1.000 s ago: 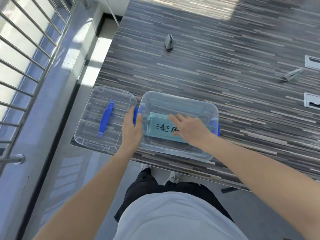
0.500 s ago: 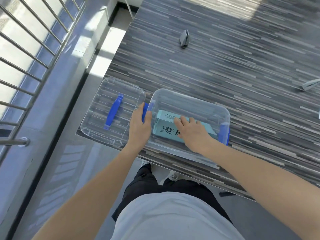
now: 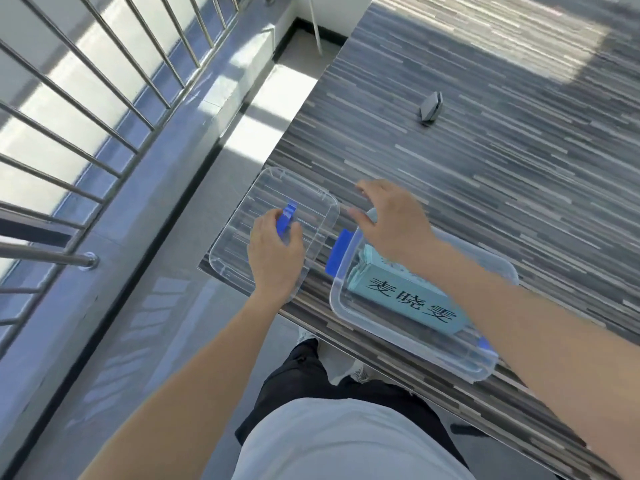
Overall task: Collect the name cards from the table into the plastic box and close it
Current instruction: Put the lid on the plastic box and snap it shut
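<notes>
Now the left hand (image 3: 275,252) lies on the lid (image 3: 242,237), which rests flat on the table (image 3: 485,161) close to its near left corner. The fingers (image 3: 270,216) of this hand are curled around the blue handle (image 3: 285,218) in the middle of the lid, so the hand grips the handle. The right hand (image 3: 391,220) is spread open, with the fingers apart, and it holds nothing. It hovers over the gap between the lid and the box (image 3: 349,306), above the far left corner of the box, and whether it touches the rim cannot be told.

The box is clear plastic and stands just to the right of the lid, near the front edge of the table. It is open. A blue latch (image 3: 337,251) sits on its left end, next to the lid. Inside the box lie teal name cards (image 3: 412,303); the top one shows black characters and the right forearm covers part of it.

One more card stand (image 3: 430,109) is on the table, far from the box, toward the back. It looks grey and folded, and its text is not readable. A metal railing (image 3: 86,98) runs along the left side, beyond the floor.
</notes>
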The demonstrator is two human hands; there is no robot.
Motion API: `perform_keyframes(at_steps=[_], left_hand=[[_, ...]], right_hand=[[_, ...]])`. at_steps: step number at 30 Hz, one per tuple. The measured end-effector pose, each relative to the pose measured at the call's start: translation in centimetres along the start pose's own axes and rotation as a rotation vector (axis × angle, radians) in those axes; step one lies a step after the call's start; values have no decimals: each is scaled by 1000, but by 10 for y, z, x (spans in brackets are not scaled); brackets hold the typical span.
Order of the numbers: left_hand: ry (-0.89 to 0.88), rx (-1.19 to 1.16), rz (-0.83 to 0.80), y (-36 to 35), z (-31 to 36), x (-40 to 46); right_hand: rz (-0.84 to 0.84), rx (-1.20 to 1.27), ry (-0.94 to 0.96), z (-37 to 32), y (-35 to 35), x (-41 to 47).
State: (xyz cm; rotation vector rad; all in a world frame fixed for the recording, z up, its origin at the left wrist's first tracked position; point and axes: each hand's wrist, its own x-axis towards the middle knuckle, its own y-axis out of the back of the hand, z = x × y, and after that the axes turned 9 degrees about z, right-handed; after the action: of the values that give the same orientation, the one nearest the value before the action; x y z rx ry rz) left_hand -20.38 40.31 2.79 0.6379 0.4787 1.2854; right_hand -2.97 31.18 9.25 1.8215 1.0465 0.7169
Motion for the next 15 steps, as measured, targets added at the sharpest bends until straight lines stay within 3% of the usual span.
perform_keyframes(at_steps=[9, 15], left_hand=[[39, 253, -125, -25, -39, 34], [27, 361, -202, -41, -56, 51]], right_hand=[[-372, -179, 12, 6, -61, 90], [-517, -370, -5, 27, -106, 122]])
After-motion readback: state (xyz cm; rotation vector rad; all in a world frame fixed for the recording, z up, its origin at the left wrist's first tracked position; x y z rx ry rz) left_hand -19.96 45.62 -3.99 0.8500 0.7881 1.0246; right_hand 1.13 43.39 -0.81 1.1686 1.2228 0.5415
